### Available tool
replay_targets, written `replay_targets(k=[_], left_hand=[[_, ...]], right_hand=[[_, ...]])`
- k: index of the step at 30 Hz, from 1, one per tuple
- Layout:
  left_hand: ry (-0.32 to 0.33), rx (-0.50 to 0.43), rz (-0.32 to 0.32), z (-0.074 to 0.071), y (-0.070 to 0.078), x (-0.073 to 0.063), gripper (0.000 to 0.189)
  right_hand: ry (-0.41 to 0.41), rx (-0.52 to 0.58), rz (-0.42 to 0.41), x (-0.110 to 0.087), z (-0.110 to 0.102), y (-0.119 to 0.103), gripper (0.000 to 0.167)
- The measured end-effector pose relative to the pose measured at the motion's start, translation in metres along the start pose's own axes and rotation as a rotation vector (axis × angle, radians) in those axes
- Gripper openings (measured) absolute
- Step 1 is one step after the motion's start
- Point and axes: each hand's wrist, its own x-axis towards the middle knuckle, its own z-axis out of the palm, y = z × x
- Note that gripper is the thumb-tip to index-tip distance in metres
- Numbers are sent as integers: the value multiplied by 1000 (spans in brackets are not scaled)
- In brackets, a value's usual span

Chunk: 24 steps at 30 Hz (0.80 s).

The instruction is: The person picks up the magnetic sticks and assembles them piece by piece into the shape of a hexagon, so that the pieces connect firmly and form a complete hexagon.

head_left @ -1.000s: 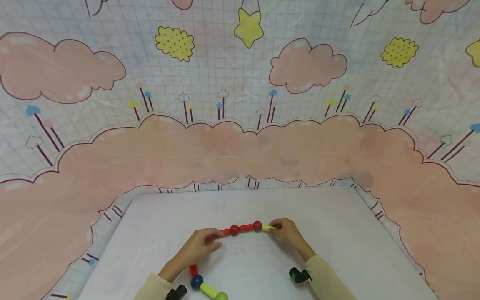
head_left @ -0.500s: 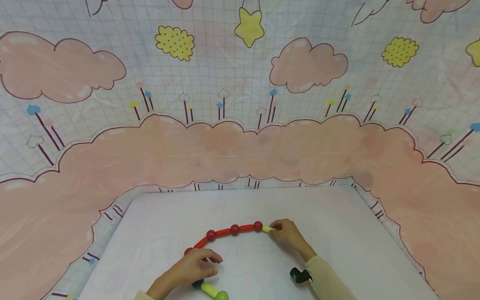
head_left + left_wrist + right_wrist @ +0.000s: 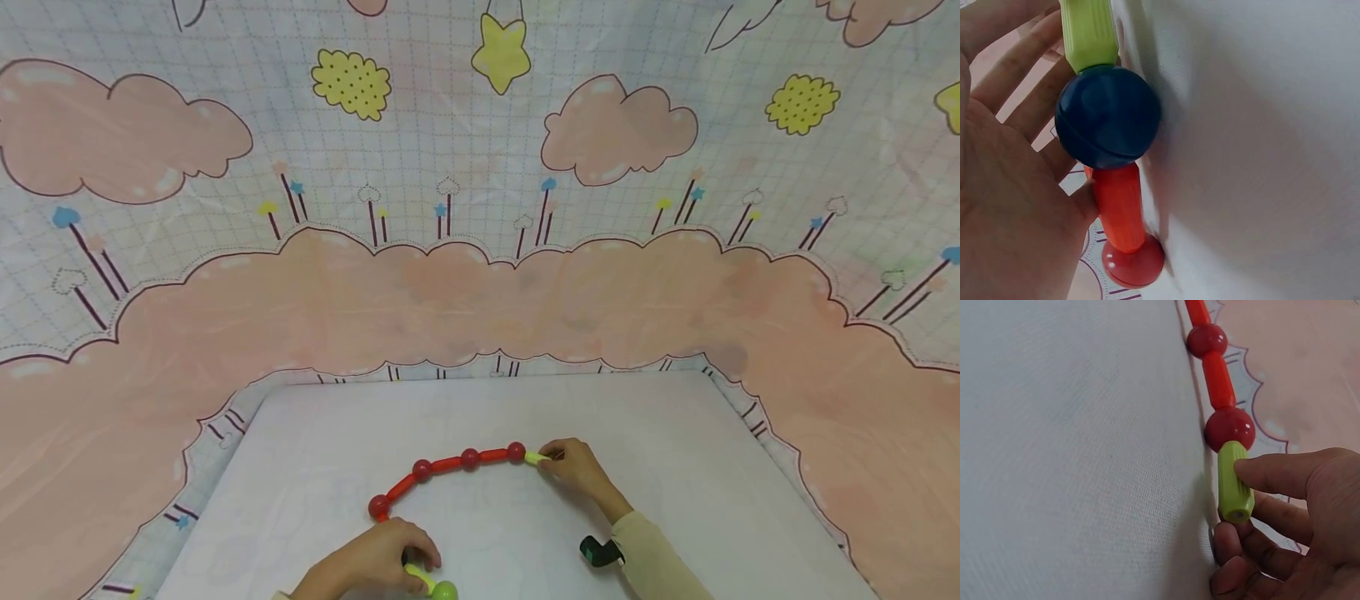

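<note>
A chain of red balls (image 3: 422, 471) and red rods (image 3: 446, 463) curves over the white tabletop in the head view. At its right end my right hand (image 3: 576, 467) pinches a lime-green rod (image 3: 1232, 481), thumb on its side and fingers beneath; the rod meets a red ball. My left hand (image 3: 375, 557) is at the near left part of the chain, thumb and fingers around another lime-green rod (image 3: 1091, 34). That rod joins a dark blue ball (image 3: 1108, 117), mostly hidden by the hand in the head view. A red rod (image 3: 1119, 206) continues below the blue ball.
A green ball (image 3: 445, 591) lies at the bottom edge of the head view, at the near end of the lime-green rod. The white tabletop (image 3: 675, 433) has a cloud-patterned cloth (image 3: 487, 308) behind and around it. A black wrist camera (image 3: 598, 551) sits by the right sleeve.
My left hand has let go of the red part of the chain and moved down toward me to the blue ball and lime-green rod. My right hand stays on its rod.
</note>
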Motion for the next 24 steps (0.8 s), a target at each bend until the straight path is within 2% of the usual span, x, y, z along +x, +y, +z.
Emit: replay_targets(k=[6,14,21,24], left_hand=[[5,-54,-104,7,9,-5,16],[66,9,-99,13,10,3,12],[154,122,-62,16,10,18,13],[179,142,-67,17,12,25,16]], right_hand=[[3,-5,15,-3,1,-1,14],[-35,-5,10,-5,2,-7,11],[-47,-16,-34,-9,4,-12,13],[-57,-37,-46,-9,4,-13,13]])
